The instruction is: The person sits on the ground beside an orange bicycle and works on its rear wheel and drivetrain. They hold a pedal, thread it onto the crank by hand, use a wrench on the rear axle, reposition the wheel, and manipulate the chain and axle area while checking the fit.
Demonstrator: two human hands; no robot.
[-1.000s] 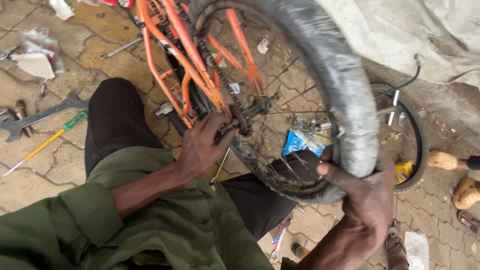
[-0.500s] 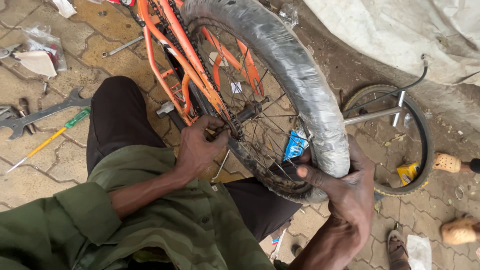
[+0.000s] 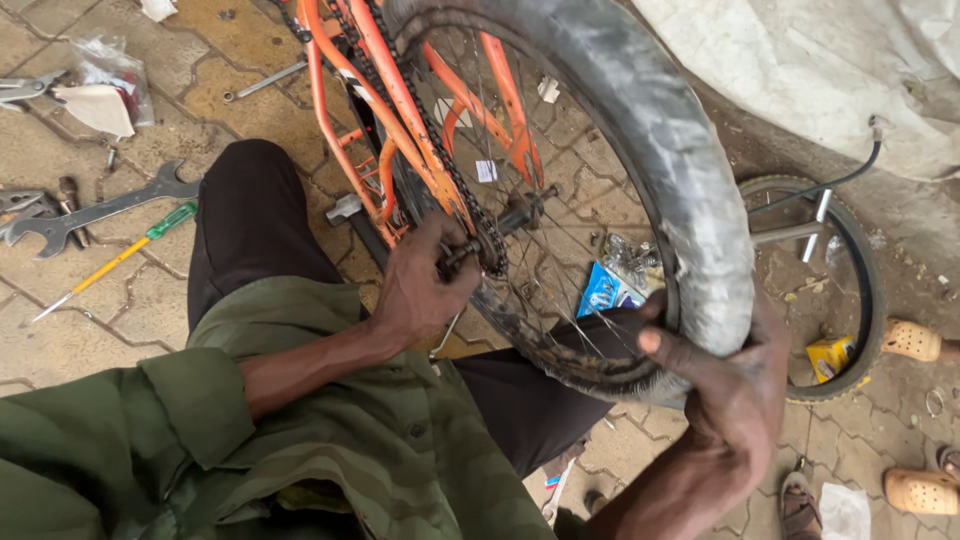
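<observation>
An orange bicycle frame point(image 3: 385, 90) stands upside down over the paving, with a spoked wheel and its dusty black tyre point(image 3: 660, 150) set in it. My left hand point(image 3: 425, 290) is closed on the axle end point(image 3: 470, 250) at the wheel's hub, beside the chain. My right hand point(image 3: 735, 385) wraps over the tyre at its near edge, thumb on the inner side by the rim. My green sleeves and dark trousers fill the bottom of the view.
A large spanner point(image 3: 95, 215) and a yellow screwdriver with a green handle point(image 3: 115, 260) lie on the paving at left. A second wheel point(image 3: 840, 280) lies flat at right, near other people's sandalled feet point(image 3: 915, 340). A grey tarpaulin point(image 3: 830, 70) covers the upper right.
The view has come closer and the wheel sits higher in it. My right hand has slid along the tyre and now grips it from the near side. My left hand stays at the hub.
</observation>
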